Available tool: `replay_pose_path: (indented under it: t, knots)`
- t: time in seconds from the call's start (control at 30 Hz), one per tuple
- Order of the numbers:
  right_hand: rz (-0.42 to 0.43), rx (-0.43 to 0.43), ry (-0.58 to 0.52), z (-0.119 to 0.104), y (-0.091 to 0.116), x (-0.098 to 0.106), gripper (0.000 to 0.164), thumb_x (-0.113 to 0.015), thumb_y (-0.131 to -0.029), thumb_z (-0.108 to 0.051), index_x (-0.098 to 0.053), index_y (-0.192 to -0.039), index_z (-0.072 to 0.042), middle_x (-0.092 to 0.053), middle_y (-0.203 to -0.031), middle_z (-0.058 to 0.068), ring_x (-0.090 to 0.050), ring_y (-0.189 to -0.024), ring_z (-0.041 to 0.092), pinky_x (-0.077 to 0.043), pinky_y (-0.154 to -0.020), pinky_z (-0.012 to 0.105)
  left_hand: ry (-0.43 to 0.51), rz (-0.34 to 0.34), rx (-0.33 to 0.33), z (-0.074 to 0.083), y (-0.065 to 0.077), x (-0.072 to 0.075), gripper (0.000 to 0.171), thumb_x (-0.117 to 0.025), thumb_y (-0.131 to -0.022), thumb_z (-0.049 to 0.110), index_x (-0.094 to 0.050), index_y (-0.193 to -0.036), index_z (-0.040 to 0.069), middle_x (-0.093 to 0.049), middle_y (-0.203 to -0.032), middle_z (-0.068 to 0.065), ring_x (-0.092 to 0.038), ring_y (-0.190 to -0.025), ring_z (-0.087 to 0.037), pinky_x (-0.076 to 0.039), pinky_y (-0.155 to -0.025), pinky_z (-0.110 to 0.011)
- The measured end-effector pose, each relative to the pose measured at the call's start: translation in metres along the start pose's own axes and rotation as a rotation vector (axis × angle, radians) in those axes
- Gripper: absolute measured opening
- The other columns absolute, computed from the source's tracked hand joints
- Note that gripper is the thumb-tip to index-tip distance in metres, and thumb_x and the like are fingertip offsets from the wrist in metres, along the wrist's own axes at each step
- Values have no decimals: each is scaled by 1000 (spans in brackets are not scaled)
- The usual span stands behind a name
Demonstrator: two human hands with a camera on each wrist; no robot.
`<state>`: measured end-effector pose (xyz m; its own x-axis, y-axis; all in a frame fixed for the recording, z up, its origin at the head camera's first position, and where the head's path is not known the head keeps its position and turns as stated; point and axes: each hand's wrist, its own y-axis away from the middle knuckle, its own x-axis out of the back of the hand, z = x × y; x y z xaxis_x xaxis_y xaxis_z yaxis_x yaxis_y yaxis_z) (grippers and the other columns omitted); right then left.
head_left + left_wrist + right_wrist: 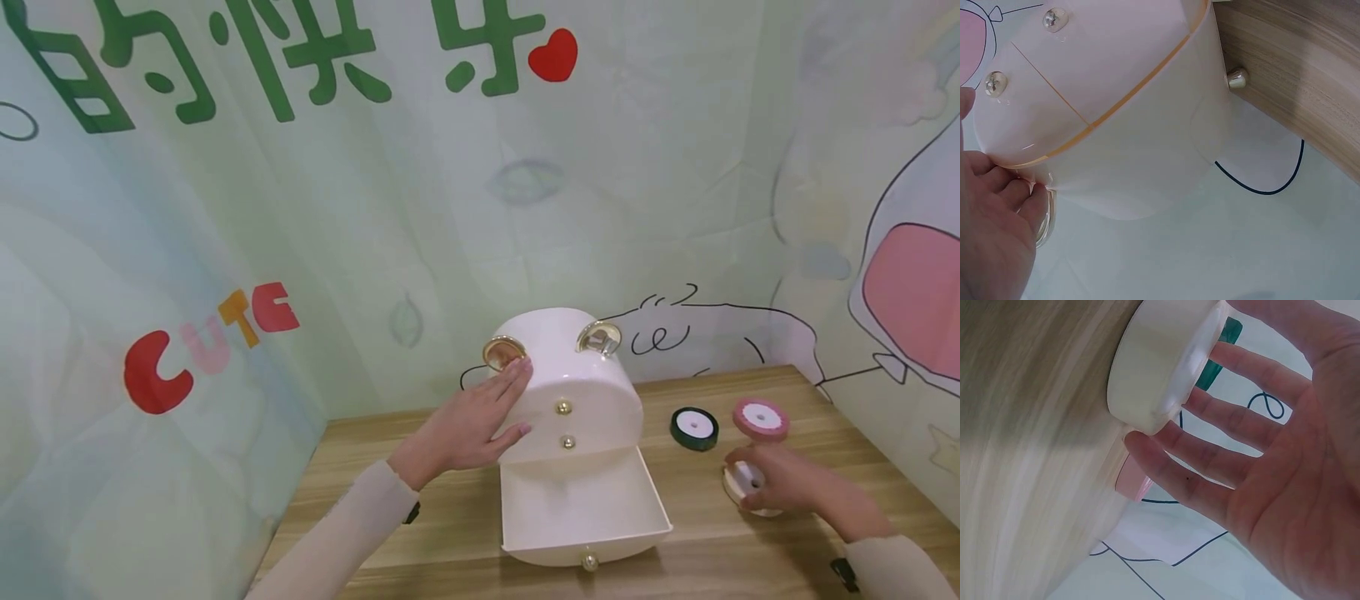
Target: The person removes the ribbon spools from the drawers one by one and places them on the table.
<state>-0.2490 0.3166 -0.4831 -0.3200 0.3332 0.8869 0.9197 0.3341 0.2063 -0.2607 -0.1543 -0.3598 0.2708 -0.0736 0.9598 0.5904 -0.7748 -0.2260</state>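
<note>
A glossy white box with two gold-rimmed ears and small gold knobs stands on the table. Its bottom drawer is pulled out, with nothing visible inside. My left hand rests on the box's upper left, its fairly straight fingers by the left ear. The left wrist view shows these fingertips touching the curved edge of the box. To the right, my right hand holds a cream ribbon roll between thumb and fingers. In the right wrist view the fingertips meet the roll's side; the thumb's tip is out of frame.
A dark green ribbon roll and a pink ribbon roll lie beyond my right hand on the wooden table. A printed cloth hangs close behind the table and along its sides.
</note>
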Motion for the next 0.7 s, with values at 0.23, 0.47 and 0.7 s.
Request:
replay_pose_path:
  t: [0.23,0.47,0.7]
  knots:
    - [42,46,38,-3,4,-2,61,-94,-76,-29,-70,-125,0,-70,-126,23,-66,-102,29,-58,-89,62,5,-8,3,1,0,1,76,-48,-110,43,-22,-166,-1,-28,-173,-17,-36,-159,-29,-42,-124,-42]
    - [239,175,176,-18,9,-8,53,-93,-77,-31,-74,-116,-2,-71,-122,25,-71,-108,41,-58,-93,63,0,5,-4,0,-1,0,75,-49,-110,42,-24,-165,-2,-29,-173,-18,-38,-158,-29,-43,-123,-43]
    - [410,242,255,-55,14,-10,41,-90,-81,-35,-77,-108,-7,-74,-111,11,-71,-103,31,-61,-89,53,15,8,-1,1,-1,2,76,-49,-109,42,-24,-165,-3,-30,-172,-19,-37,-159,-31,-42,-124,-44]
